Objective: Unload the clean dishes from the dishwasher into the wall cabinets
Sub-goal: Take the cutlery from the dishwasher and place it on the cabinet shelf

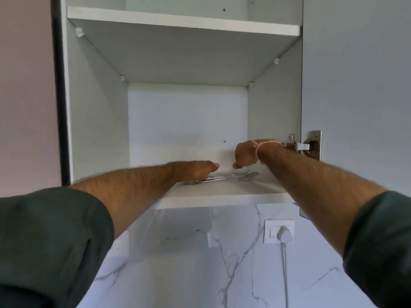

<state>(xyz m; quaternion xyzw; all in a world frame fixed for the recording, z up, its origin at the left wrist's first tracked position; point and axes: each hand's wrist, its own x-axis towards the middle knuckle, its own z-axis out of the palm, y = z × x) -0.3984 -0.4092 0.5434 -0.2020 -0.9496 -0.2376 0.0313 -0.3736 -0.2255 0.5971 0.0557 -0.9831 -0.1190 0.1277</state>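
Reaching into the open wall cabinet (97,107) with both hands, set apart. Covering the handle ends of the cutlery (235,175) with the left hand (195,170), palm down; cannot tell whether its fingers curl round them. Holding the right hand (245,154) just above the tines, fingers curled, nothing visible in it. Cutlery flat on the bottom shelf (222,196), long axis left to right, tines rightward, nearer the left hand. Probably laying it down. Counted: one bundle, at least two forks, exact number blurred; one upper shelf (178,21); one hinge (311,146).
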